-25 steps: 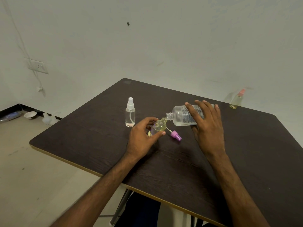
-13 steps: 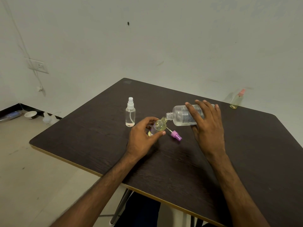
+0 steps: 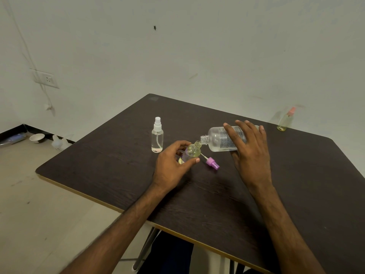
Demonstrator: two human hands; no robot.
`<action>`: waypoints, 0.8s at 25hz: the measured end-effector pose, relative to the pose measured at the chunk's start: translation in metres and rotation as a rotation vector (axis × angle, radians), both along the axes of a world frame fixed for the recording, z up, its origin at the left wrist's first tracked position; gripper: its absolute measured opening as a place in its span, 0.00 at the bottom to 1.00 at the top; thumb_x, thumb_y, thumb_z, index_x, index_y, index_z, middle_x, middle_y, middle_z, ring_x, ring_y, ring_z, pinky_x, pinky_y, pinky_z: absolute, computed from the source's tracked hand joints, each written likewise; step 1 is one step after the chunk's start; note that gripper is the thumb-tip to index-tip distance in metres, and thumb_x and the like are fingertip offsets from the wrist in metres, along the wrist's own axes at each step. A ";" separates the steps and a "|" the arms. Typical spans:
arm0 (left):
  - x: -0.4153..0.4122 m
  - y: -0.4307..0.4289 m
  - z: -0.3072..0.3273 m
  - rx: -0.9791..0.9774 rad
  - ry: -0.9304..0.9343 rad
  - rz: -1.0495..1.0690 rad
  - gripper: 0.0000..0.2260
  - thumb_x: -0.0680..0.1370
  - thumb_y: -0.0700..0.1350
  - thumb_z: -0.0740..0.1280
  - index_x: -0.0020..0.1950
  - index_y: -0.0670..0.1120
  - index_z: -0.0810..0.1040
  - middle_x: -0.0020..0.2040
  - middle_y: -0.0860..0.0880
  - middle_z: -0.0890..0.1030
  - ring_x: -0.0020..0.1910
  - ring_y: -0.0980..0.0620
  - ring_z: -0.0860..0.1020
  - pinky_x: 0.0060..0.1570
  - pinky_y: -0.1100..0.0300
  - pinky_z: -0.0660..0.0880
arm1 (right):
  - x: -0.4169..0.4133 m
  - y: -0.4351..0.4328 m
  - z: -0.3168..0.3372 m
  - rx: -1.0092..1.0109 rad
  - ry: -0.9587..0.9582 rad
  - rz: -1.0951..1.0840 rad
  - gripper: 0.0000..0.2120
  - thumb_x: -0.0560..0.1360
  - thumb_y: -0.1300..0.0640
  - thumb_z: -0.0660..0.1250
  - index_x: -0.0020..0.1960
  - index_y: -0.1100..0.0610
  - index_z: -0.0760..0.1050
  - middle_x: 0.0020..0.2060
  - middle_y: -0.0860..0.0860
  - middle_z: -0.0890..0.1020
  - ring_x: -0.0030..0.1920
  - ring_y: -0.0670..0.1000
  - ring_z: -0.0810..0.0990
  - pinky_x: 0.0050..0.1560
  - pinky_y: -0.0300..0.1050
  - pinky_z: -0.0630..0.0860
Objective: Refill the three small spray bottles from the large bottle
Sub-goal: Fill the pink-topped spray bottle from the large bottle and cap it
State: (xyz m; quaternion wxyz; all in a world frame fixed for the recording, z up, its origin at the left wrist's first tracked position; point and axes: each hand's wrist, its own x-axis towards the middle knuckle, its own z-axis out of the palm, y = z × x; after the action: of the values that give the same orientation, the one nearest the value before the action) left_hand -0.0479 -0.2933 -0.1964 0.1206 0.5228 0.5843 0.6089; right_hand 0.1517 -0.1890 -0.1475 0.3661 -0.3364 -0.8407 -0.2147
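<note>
Three small spray bottles: one (image 3: pixel 191 153) uncapped in left-hand fingers (image 3: pixel 194 160), right-hand fingers (image 3: pixel 245 133) around one large bottle (image 3: pixel 219 139).

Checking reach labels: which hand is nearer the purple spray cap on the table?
Left. The left hand holds the small bottle just left of the purple spray cap; the right hand grips the large bottle, farther right.

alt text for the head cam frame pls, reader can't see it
Right hand tips a large clear plastic bottle mouth-to-mouth over an uncapped small bottle of yellowish liquid held by the left hand on a dark wooden table. Its purple spray cap lies beside it; a white-capped clear spray bottle stands behind.
</note>
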 end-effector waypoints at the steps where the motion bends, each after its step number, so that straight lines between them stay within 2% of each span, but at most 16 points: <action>1: 0.000 0.000 0.000 -0.001 0.001 -0.001 0.21 0.68 0.46 0.81 0.59 0.49 0.81 0.51 0.58 0.83 0.50 0.60 0.81 0.48 0.69 0.77 | 0.000 0.000 0.000 -0.001 0.000 0.001 0.39 0.68 0.65 0.76 0.75 0.52 0.66 0.69 0.60 0.71 0.72 0.61 0.66 0.76 0.58 0.53; 7: 0.000 -0.001 0.001 0.000 0.003 -0.003 0.21 0.68 0.46 0.81 0.59 0.50 0.80 0.50 0.59 0.83 0.50 0.61 0.81 0.49 0.69 0.77 | 0.000 -0.001 0.001 0.003 0.000 0.000 0.38 0.67 0.65 0.76 0.74 0.54 0.67 0.69 0.61 0.71 0.72 0.62 0.66 0.75 0.59 0.54; 20: 0.000 0.000 0.000 -0.024 0.000 -0.005 0.22 0.69 0.48 0.80 0.60 0.51 0.79 0.52 0.57 0.83 0.51 0.59 0.81 0.51 0.59 0.81 | 0.000 -0.001 0.000 -0.001 -0.007 -0.004 0.39 0.68 0.66 0.76 0.75 0.53 0.66 0.69 0.61 0.71 0.72 0.61 0.66 0.75 0.59 0.54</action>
State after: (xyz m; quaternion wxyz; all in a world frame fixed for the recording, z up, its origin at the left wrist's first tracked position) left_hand -0.0481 -0.2938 -0.1966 0.1284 0.5231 0.5901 0.6014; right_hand 0.1515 -0.1898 -0.1470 0.3624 -0.3376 -0.8413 -0.2164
